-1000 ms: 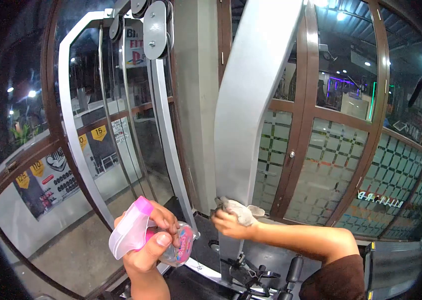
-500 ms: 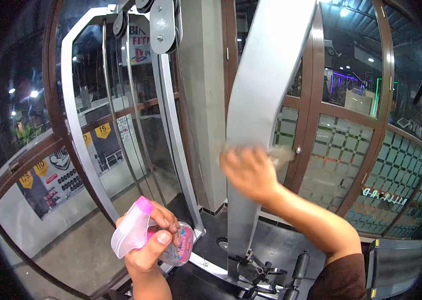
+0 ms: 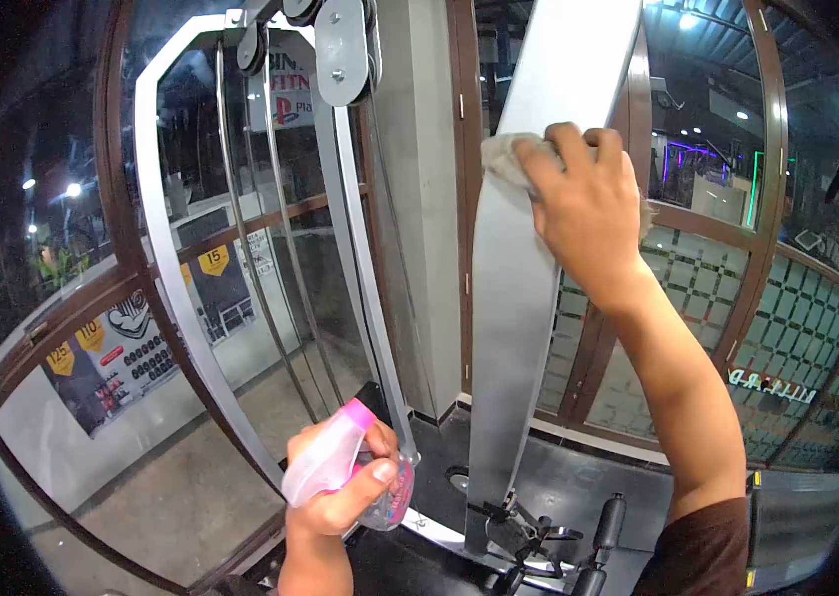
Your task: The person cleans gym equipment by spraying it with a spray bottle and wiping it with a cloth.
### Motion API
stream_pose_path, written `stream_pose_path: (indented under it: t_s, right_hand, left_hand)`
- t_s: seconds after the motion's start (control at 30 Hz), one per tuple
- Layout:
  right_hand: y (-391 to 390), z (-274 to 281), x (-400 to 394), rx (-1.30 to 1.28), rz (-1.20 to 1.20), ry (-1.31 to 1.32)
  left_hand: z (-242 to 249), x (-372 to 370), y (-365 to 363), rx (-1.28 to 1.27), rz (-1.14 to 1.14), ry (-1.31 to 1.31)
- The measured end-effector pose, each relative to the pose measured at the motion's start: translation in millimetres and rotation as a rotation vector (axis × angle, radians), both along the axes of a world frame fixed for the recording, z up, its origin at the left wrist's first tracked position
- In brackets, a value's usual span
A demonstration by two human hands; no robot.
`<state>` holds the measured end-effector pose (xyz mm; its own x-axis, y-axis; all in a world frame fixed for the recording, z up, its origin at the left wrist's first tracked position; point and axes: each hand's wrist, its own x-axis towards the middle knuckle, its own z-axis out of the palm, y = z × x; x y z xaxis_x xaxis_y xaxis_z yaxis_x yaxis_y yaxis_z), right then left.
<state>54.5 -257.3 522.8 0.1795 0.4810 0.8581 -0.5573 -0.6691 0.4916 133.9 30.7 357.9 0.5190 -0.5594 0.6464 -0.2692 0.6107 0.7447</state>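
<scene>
My left hand (image 3: 345,492) is wrapped round a spray bottle (image 3: 332,452) with a pink and white trigger head and a clear labelled body, low in the view. Higher up on the right, my right hand (image 3: 588,194) presses a greyish cloth (image 3: 511,162) against the broad silver-grey upright (image 3: 514,298) of a gym machine. The cloth shows at the left of the fingers, with a bit of it past the hand's right side. Its part under the palm is hidden.
A white cable-machine frame (image 3: 148,149) with guide rods and pulleys (image 3: 340,50) stands at the left. Black padded rollers (image 3: 610,521) sit low at the upright's foot. Brown-framed glass doors (image 3: 628,288) are behind, and a dark machine (image 3: 802,526) is at lower right.
My right hand and the cloth have moved up along the upright. My left hand with the spray bottle has shifted right in the view, which has itself moved slightly.
</scene>
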Motion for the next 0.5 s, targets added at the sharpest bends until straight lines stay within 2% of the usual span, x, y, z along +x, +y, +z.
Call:
stream_pose_path:
  t_s: [0.03,0.1,0.13,0.17,0.2,0.23,0.33,0.4,0.5]
  right_hand:
    - [2.2,-7.3,2.9,0.024,-0.006,-0.022]
    - [2.2,-60.4,14.0,0.066,-0.060,0.124]
    - [2.7,-103.4,23.9,0.061,-0.152,0.205]
    - [-4.5,-150.2,26.3,-0.025,0.026,0.313]
    - [-0.2,-202.9,27.2,0.021,-0.055,0.494]
    - [3.0,-252.8,20.3,0.077,0.025,0.696]
    - [1.9,-372.8,6.6,0.142,0.101,0.955]
    - [2.6,-363.4,-0.3,0.114,0.053,0.969]
    - [7.6,-278.3,2.0,0.090,0.015,0.871]
  left_hand:
    - [-7.0,1.7,-1.9,0.033,-0.007,0.000]
    - [-27.5,10.3,-5.2,0.090,-0.012,-0.052]
    - [-35.6,11.6,-5.5,0.138,-0.047,-0.006]
    - [-42.8,12.1,-5.3,0.154,-0.073,0.017]
    - [-49.8,12.7,-4.2,0.170,-0.097,0.041]
    - [-57.2,14.6,-3.2,0.184,-0.105,0.059]
    - [-77.6,21.2,6.1,0.238,-0.101,0.085]
    - [-87.0,25.1,12.3,0.293,-0.072,0.059]
    - [-95.9,22.9,12.9,0.291,-0.077,0.111]
